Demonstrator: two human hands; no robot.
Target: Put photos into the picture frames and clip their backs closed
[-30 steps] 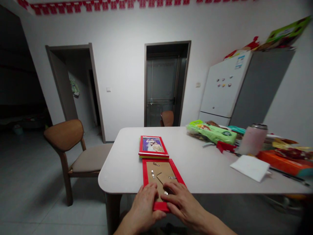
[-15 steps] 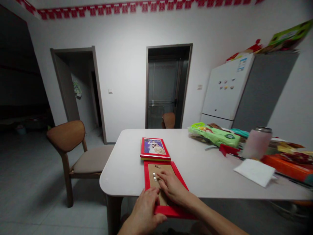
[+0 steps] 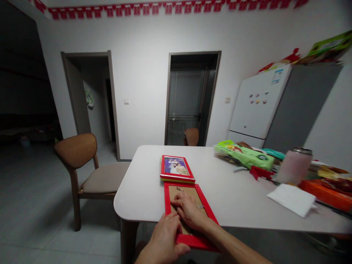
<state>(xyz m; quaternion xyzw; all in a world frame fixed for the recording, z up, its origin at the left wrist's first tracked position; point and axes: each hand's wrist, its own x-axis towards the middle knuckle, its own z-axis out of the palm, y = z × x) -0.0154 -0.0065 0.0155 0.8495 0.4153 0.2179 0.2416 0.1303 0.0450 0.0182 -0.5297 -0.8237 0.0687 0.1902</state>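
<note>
A red picture frame (image 3: pixel 210 211) lies face down at the table's near edge, its brown backing board (image 3: pixel 173 189) up. On the board are a small metal hanger (image 3: pixel 180 189) and a metal clip (image 3: pixel 201 206) by the right side. My left hand (image 3: pixel 166 234) grips the near left corner, thumb along the front rail. My right hand (image 3: pixel 189 212) rests on the board, fingers bent together and pressing at its left side, where they cover another clip. Touching the far end is a stack of frames, with a red-framed photo (image 3: pixel 176 167) on top and a yellow-green edge beneath.
On the right of the white table (image 3: pixel 233 198) are a green packet (image 3: pixel 247 156), a pinkish jar (image 3: pixel 294 167), a white paper (image 3: pixel 293 200) and an orange box (image 3: pixel 327 192). A wooden chair (image 3: pixel 77 150) stands left. A refrigerator (image 3: pixel 260 102) is at the back right.
My right fingers have shifted left over the backing board and now cover the left clip, which was in view before. The right clip has come into view. My left hand keeps its grip.
</note>
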